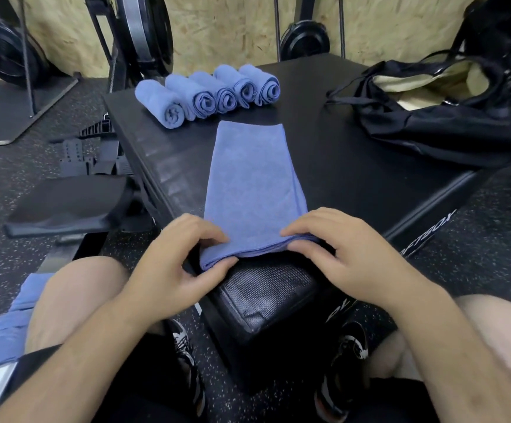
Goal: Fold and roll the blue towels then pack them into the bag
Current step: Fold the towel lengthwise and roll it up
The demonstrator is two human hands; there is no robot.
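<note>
Surface: a black padded vinyl box [339,166] with a flat top; its near corner points at your knees.

- Long folded strip of blue microfibre towel [251,184] lies down the middle of the box top. Its near end is at the box's near corner.
- Your left hand [171,264] pinches that near end at its left corner, fingers on top, thumb underneath.
- Your right hand [348,257] grasps the same end at its right corner, fingers curled over the edge, thumb against the fold.
- Five rolled blue towels [205,96] sit in a touching row at the box's far left edge, spiral ends facing you.
- Open black fabric bag with pale lining [431,117] slumps on the box's far right side, straps trailing over the top.
- Loose blue towels [10,325] are heaped on your left thigh, left of the box.

Room: black speckled rubber floor [19,184] around the box, chipboard wall [217,25] behind it, and black gym machine frames along that wall.
</note>
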